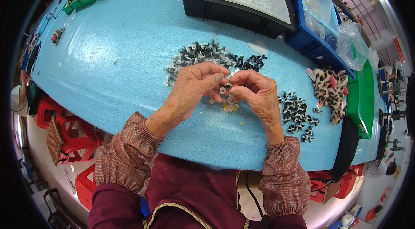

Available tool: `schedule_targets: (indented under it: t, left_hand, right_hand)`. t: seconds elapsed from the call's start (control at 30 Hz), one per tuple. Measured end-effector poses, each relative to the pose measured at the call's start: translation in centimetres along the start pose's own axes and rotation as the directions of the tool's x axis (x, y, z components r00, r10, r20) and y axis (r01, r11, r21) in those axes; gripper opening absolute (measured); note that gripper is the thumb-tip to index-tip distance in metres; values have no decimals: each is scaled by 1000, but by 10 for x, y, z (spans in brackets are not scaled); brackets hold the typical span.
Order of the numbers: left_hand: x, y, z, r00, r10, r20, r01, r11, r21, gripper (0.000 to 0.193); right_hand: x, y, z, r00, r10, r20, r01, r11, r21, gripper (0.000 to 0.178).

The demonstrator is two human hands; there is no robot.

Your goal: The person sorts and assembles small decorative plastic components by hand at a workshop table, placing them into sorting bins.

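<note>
My left hand (193,85) and my right hand (258,93) meet over the middle of the blue table. Between the right thumb and forefinger is a small dark toy-eye piece (228,86) with a pale ring. The left thumb and forefinger are pinched close beside it; what they hold, if anything, is hidden. A white washer (222,90) shows just below the fingertips. Under the hands lie several loose white and yellowish discs (229,106). Beyond them spreads a heap of black and white small parts (199,54). Right of my right hand lie several dark eye pieces with pale rings (297,112).
At the back, a black tray (233,15) holds many translucent discs. Beside it stands a blue bin (309,41) with plastic bags. Leopard-print plush pieces (330,88) lie next to a green tray (362,99) at right. Red stools (73,131) stand left below the table.
</note>
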State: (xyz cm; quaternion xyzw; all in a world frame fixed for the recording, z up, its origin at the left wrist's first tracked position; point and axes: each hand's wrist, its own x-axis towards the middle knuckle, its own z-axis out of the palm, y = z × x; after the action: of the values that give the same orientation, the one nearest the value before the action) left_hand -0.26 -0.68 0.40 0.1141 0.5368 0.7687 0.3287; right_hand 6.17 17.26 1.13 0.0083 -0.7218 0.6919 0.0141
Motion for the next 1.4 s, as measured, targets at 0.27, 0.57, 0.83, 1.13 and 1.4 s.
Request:
schedule_targets:
  t: [0.27, 0.57, 0.83, 1.13, 1.4]
  left_hand:
    - [-1, 2, -6, 996, -68, 53, 76, 984, -161, 44]
    - [2, 2, -9, 995, -78, 64, 88, 980, -180, 46]
    - [-22, 27, -6, 922, 370, -116, -231, 764, 603, 18]
    - [-44, 27, -54, 951, 297, -80, -211, 818, 535, 26]
    - [-2, 6, -78, 874, 485, 30, -112, 141, 984, 56]
  right_hand:
    - [4, 3, 3, 935, -348, 69, 335, 802, -495, 23]
    - [3, 8, 3, 968, -249, -11, 238, 935, -262, 18]
    - [0, 5, -14, 995, -47, -92, 53, 996, 67, 13]
    - [6, 9, -8, 999, -16, -50, 23, 990, 139, 20]
    - [6, 11, -18, 990, -63, -130, 87, 979, 187, 22]
